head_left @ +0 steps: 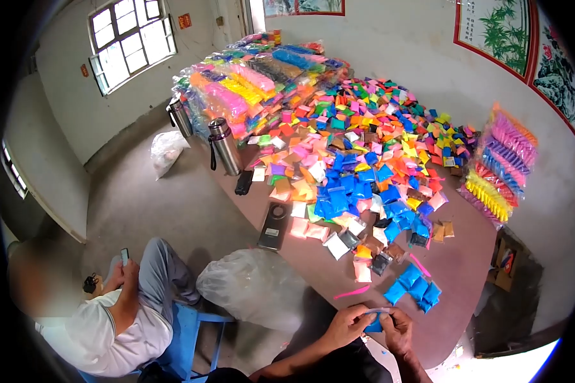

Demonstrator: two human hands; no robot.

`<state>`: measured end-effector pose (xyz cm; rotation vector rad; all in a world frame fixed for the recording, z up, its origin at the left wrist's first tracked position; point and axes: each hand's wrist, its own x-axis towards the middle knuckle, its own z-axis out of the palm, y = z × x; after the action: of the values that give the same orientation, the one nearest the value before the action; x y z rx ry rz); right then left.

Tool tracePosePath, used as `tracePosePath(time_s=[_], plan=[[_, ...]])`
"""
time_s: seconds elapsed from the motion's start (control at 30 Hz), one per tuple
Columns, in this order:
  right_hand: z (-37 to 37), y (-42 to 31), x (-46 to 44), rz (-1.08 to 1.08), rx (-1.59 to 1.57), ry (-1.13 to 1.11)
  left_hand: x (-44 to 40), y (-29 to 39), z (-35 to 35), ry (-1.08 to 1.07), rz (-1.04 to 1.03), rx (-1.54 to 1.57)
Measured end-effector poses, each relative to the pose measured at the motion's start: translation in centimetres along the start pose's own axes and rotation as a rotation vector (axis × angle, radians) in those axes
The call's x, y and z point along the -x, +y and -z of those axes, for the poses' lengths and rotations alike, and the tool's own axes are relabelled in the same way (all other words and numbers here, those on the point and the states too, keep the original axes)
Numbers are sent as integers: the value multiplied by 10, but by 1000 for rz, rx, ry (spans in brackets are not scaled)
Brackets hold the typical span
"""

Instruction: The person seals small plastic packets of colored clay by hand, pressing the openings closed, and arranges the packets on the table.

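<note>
Both of my hands meet at the near edge of the brown table (456, 268). My left hand (348, 325) and my right hand (399, 330) pinch a small blue packet (373, 324) between them, by its upper edge. Just beyond them lies a group of several blue packets (412, 286). One pink strip (352, 292) rests left of that group, and another pink strip (420, 265) lies above it. A large heap of small packets in many colours (364, 172) spreads across the table farther back.
Steel flasks (225, 147) stand at the table's left edge, near a dark phone-like device (274, 226). Bagged colourful packs (249, 83) are piled behind; another pack (501, 166) is at right. A seated person (115, 319) and a clear plastic bag (252, 287) are at left.
</note>
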<state>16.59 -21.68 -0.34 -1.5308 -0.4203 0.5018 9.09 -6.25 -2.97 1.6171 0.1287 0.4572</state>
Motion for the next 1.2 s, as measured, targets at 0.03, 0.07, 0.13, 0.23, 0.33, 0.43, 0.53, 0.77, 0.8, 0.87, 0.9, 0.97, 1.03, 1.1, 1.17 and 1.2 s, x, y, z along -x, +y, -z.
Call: tracePosePath(time_s=[0.03,0.07,0.13,0.23,0.33,0.43,0.53,0.77,0.8,0.87,0.9,0.97,1.03,1.1,1.17,1.2], plan=[[-5,-2,0,-3,-8,3,1,0,2,-10,-4,7],[-8,-4,-1,3,-3,17,2,1,3,4,58,43],[-15,-4,-5,39,-11,79,-1,7,3,5,110,82],[-24,0,-13,74,-57,124,-4,7,3,32,184,131],[-32,11,-21,112,-66,158,-6,-3,7,86,133,204],[-34,12,-31,-66,-58,30,-8,1,24,102,76,-78],[-56,-24,-30,-316,-209,63,-12,12,30,154,25,-141],[-59,13,-48,96,-163,-1,-13,39,30,119,278,304],[-60,14,-49,122,-193,33,-14,42,29,120,288,311],[-57,15,-48,100,-218,44,-15,43,28,96,302,250],[-53,20,-50,86,-226,13,-16,43,27,78,310,195],[-46,22,-48,69,-240,-10,-17,40,24,67,316,146],[-40,7,-46,74,-250,-9,-19,36,22,62,321,99],[-36,3,-46,66,-260,-18,-19,36,20,-3,330,-3],[-34,7,-48,45,-359,1,-20,45,10,27,345,73],[-32,12,-49,42,-364,-2,-22,48,6,48,350,154]])
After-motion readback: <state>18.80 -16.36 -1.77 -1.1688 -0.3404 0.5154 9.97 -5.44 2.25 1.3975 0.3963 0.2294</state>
